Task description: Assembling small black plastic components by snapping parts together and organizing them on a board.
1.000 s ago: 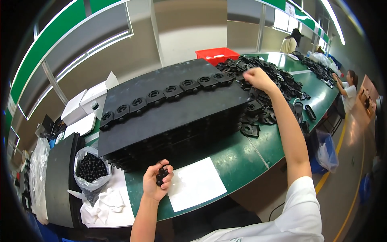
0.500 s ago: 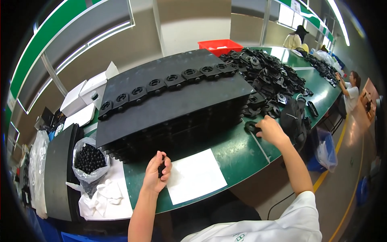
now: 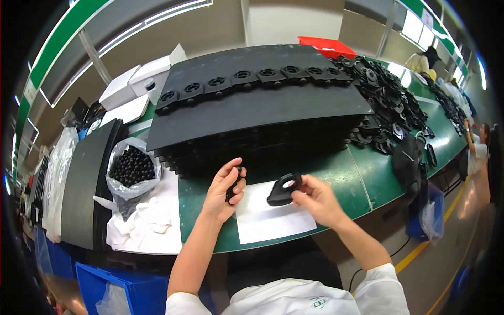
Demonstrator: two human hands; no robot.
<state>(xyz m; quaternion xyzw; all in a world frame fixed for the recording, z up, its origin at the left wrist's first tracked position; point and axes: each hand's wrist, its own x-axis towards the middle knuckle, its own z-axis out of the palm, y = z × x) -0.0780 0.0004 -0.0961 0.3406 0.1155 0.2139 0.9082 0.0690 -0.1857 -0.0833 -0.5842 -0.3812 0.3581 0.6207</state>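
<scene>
Between its thumb and fingers, my right hand (image 3: 319, 202) pinches a black plastic part (image 3: 282, 191) with a round hole, held above the white sheet (image 3: 270, 220). My left hand (image 3: 224, 191) is curled round a small dark object (image 3: 233, 184), mostly hidden by the fingers; I cannot make out its kind. Just beyond my hands stands a tall stack of black boards (image 3: 252, 121). A row of similar black parts with round openings (image 3: 242, 77) lies across the top board.
A large heap of black parts (image 3: 388, 100) covers the right of the green table (image 3: 336, 178). At left are a bag of black balls (image 3: 132, 167), white cloths (image 3: 142, 223) and upright black boards (image 3: 86, 184). A red crate (image 3: 326, 46) stands behind; a person (image 3: 476, 147) sits far right.
My right hand has moved left from beside the heap to above the white sheet, bringing the black part with it. My left hand remains curled. The view has shifted.
</scene>
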